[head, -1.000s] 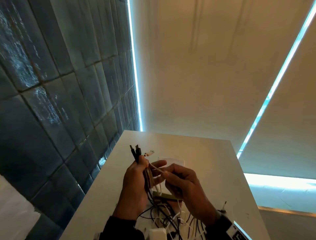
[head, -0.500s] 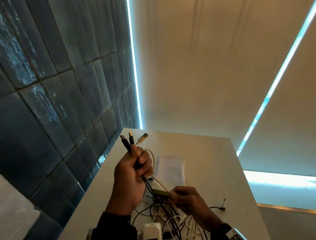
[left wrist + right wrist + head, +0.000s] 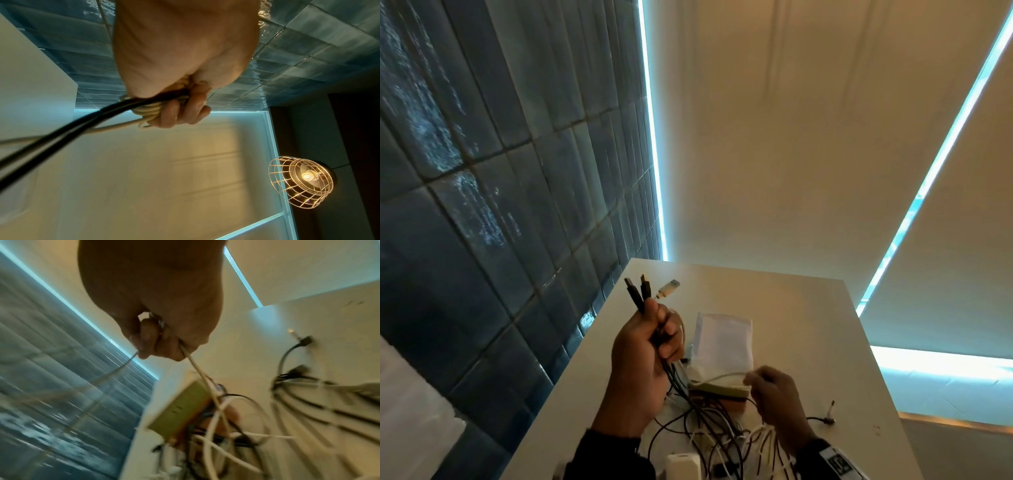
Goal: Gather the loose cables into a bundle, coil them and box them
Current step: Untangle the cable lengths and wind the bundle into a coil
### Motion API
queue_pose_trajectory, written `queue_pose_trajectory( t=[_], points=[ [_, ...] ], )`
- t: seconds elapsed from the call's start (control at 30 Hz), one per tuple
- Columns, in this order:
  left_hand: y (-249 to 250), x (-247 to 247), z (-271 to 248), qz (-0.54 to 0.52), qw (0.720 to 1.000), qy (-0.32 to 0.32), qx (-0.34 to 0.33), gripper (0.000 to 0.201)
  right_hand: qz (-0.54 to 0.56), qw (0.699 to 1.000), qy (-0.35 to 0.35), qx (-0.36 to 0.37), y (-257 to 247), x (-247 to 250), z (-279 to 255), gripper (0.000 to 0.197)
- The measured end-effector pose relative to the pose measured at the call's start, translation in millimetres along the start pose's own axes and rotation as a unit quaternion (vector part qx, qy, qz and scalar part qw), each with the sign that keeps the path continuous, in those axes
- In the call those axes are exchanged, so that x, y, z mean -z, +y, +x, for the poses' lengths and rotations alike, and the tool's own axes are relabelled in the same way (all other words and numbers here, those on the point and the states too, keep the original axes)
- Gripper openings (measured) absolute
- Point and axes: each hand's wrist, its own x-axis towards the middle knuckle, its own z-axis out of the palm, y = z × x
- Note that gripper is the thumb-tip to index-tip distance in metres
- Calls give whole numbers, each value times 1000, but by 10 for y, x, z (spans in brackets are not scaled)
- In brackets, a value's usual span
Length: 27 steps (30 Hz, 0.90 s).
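My left hand (image 3: 650,346) is raised above the white table (image 3: 791,308) and grips a bundle of cables (image 3: 152,108); two black plugs (image 3: 638,291) and a white USB plug (image 3: 669,286) stick out above the fist. The left wrist view shows black and cream cables wrapped by the curled fingers (image 3: 185,112). My right hand (image 3: 774,387) is lower, to the right, pinching a white cable (image 3: 197,368) that runs down into the tangle of loose cables (image 3: 722,431). A small box (image 3: 722,390) with a green-and-orange side sits between the hands, in the tangle.
A white flat bag (image 3: 724,339) lies beyond the hands. A black cable with a jack plug (image 3: 830,413) lies at the right. A white adapter (image 3: 683,464) sits at the near edge. A dark tiled wall (image 3: 500,205) runs along the table's left side.
My right hand has dropped from beside the left hand down and to the right, drawing the white cable out. The left hand stays raised with the bundle.
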Motion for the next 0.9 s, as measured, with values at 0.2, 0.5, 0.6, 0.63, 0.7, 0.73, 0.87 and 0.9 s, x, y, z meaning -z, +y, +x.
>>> queue_pose_trajectory(
  t=[0.2, 0.5, 0.6, 0.63, 0.7, 0.73, 0.87, 0.9],
  points=[
    [-84, 5, 43, 98, 992, 71, 29, 32, 152, 967, -69, 192, -847, -202, -318, 18],
    [6, -90, 33, -11, 997, 60, 47, 33, 140, 937, -228, 224, -1009, -315, -549, 13],
    [89, -71, 75, -85, 996, 18, 22, 30, 137, 946, -246, 160, -875, -257, -486, 12],
    [110, -72, 85, -89, 996, 5, 12, 30, 127, 951, -246, 140, -828, -239, -461, 13],
    [126, -80, 88, -85, 996, -14, -4, 29, 101, 956, -246, 120, -702, -202, -389, 18],
    [125, -83, 77, -84, 996, -22, -9, 28, 85, 960, -242, 114, -624, -192, -345, 20],
    [137, -63, 55, -85, 995, -41, -23, 29, 31, 972, -202, 119, -202, -139, -128, 25],
    [151, -53, 53, -84, 995, -43, -25, 30, 20, 974, -194, 118, -90, -122, -76, 26]
  ],
)
